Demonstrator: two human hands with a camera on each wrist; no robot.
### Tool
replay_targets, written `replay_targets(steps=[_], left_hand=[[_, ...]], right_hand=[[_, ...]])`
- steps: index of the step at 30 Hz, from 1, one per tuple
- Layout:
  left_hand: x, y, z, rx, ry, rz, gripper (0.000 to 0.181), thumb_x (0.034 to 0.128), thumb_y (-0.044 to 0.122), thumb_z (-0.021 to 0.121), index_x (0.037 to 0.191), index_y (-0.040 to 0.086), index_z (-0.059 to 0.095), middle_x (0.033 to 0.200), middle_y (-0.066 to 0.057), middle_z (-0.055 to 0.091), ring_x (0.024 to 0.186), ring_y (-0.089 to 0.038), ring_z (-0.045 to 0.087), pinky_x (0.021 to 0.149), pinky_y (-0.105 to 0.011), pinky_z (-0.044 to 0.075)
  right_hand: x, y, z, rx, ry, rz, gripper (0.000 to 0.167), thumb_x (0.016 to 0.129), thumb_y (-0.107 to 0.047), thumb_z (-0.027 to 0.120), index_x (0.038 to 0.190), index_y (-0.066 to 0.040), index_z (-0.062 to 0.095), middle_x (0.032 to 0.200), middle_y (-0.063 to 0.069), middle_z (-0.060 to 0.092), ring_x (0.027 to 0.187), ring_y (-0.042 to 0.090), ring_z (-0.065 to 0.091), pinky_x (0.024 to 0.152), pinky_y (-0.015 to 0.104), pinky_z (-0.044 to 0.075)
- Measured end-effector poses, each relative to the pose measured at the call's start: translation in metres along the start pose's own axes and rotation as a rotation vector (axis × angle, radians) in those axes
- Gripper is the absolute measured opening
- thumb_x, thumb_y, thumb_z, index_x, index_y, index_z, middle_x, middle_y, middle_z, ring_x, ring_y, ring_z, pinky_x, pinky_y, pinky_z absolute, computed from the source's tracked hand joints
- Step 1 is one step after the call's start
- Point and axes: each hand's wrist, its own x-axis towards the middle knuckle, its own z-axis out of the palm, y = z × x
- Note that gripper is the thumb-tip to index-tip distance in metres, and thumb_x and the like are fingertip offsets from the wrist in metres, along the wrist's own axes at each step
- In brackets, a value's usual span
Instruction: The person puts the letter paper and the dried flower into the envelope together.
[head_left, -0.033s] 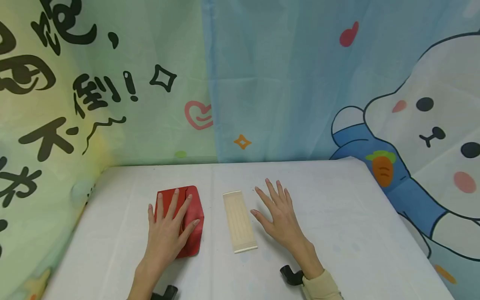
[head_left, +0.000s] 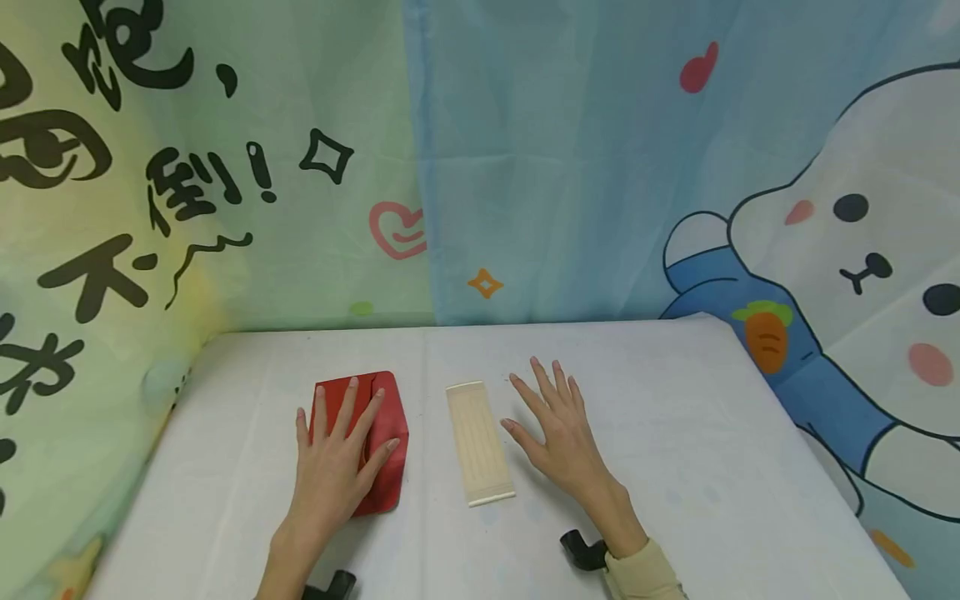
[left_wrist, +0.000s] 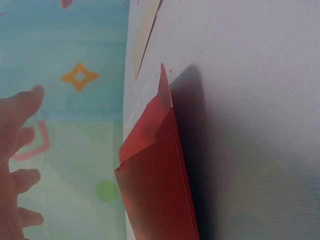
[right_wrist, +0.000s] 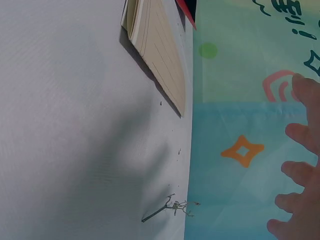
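A red envelope [head_left: 389, 477] lies on the left of the white table with its flap raised, as the left wrist view shows. My left hand [head_left: 335, 469] is spread above it; a gap separates the fingers from the envelope [left_wrist: 155, 190]. To its right lies a folded, cream-coloured lined paper [head_left: 480, 444], its layers showing at one end in the right wrist view [right_wrist: 157, 55]. Right of this paper, my right hand [head_left: 561, 442] hovers over the table with fingers spread, holding nothing. A small dry twig [right_wrist: 167, 207] lies below that hand; the head view does not show it.
The white-covered table [head_left: 720, 467] ends at a printed cloth backdrop [head_left: 555, 167] with a cartoon bear. Black mounts [head_left: 583, 551] are worn at both wrists. Tiny dark specks lie on the cloth near the twig.
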Motion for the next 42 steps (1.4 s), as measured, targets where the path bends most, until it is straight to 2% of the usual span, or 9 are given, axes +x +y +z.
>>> replay_targets(steps=[4, 8, 11, 15, 18, 22, 29, 36, 42], left_hand=[[-0.001, -0.001, -0.002, 0.016, -0.04, -0.049, 0.074, 0.0946, 0.044, 0.072, 0.159, 0.024, 0.04, 0.167, -0.02, 0.03, 0.15, -0.06, 0.019, 0.115, -0.078, 0.018], [-0.003, -0.002, -0.006, 0.047, -0.083, -0.138, 0.074, 0.0959, 0.044, 0.07, 0.157, 0.016, 0.041, 0.161, -0.03, 0.032, 0.142, -0.066, 0.029, 0.107, -0.079, 0.031], [-0.005, -0.002, -0.007, 0.037, -0.117, -0.212, 0.075, 0.097, 0.043, 0.069, 0.156, 0.007, 0.04, 0.155, -0.038, 0.035, 0.134, -0.071, 0.035, 0.101, -0.081, 0.036], [-0.009, -0.003, -0.002, 0.026, -0.185, -0.3, 0.078, 0.0985, 0.045, 0.066, 0.153, -0.004, 0.039, 0.15, -0.044, 0.035, 0.131, -0.072, 0.036, 0.099, -0.08, 0.038], [-0.011, -0.005, 0.004, 0.033, -0.245, -0.341, 0.08, 0.0985, 0.046, 0.065, 0.151, -0.008, 0.039, 0.15, -0.045, 0.033, 0.132, -0.073, 0.033, 0.101, -0.079, 0.037], [-0.014, -0.007, 0.012, 0.03, -0.291, -0.368, 0.077, 0.098, 0.043, 0.065, 0.15, -0.009, 0.041, 0.151, -0.045, 0.032, 0.134, -0.073, 0.031, 0.104, -0.078, 0.036], [-0.017, -0.008, 0.018, 0.016, -0.279, -0.398, 0.071, 0.0988, 0.036, 0.064, 0.148, -0.011, 0.043, 0.149, -0.046, 0.034, 0.132, -0.069, 0.036, 0.1, -0.071, 0.046], [-0.018, -0.007, 0.019, 0.017, -0.275, -0.405, 0.072, 0.0975, 0.035, 0.065, 0.148, -0.011, 0.042, 0.149, -0.045, 0.036, 0.133, -0.067, 0.037, 0.099, -0.072, 0.047], [-0.017, -0.006, 0.021, 0.023, -0.274, -0.403, 0.071, 0.0983, 0.035, 0.064, 0.148, -0.011, 0.043, 0.149, -0.044, 0.036, 0.133, -0.067, 0.037, 0.098, -0.072, 0.047]], right_hand=[[0.0, -0.001, 0.0, 0.001, -0.009, 0.003, 0.064, 0.104, -0.055, 0.052, 0.147, -0.008, 0.056, 0.158, 0.027, 0.041, 0.149, 0.056, 0.028, 0.114, 0.076, 0.022], [0.001, -0.004, 0.0, 0.002, -0.029, 0.018, 0.065, 0.103, -0.055, 0.054, 0.148, -0.008, 0.055, 0.16, 0.026, 0.04, 0.151, 0.054, 0.026, 0.116, 0.074, 0.021], [0.001, -0.005, 0.0, -0.004, -0.027, 0.013, 0.064, 0.103, -0.054, 0.055, 0.146, -0.007, 0.056, 0.159, 0.027, 0.041, 0.15, 0.055, 0.027, 0.115, 0.075, 0.023], [0.0, -0.007, 0.001, 0.002, -0.019, 0.003, 0.063, 0.102, -0.052, 0.058, 0.144, -0.005, 0.058, 0.156, 0.031, 0.042, 0.147, 0.059, 0.029, 0.113, 0.076, 0.025], [0.0, -0.009, 0.003, 0.013, -0.025, 0.002, 0.062, 0.101, -0.049, 0.063, 0.142, -0.003, 0.059, 0.154, 0.034, 0.042, 0.146, 0.06, 0.03, 0.114, 0.074, 0.026], [0.0, -0.012, 0.004, 0.018, -0.039, 0.002, 0.06, 0.095, -0.039, 0.073, 0.141, -0.002, 0.06, 0.154, 0.034, 0.043, 0.145, 0.06, 0.032, 0.113, 0.074, 0.028], [0.0, -0.018, 0.007, 0.009, -0.092, 0.029, 0.063, 0.087, -0.028, 0.081, 0.141, -0.003, 0.061, 0.155, 0.032, 0.043, 0.147, 0.057, 0.032, 0.115, 0.071, 0.028], [-0.001, -0.025, 0.017, 0.0, -0.114, -0.037, 0.057, 0.09, -0.029, 0.079, 0.137, -0.002, 0.063, 0.151, 0.031, 0.049, 0.142, 0.056, 0.04, 0.11, 0.072, 0.036], [0.0, -0.033, 0.027, 0.037, -0.179, -0.078, 0.056, 0.087, -0.023, 0.081, 0.137, -0.002, 0.063, 0.149, 0.03, 0.052, 0.141, 0.054, 0.044, 0.111, 0.066, 0.039]])
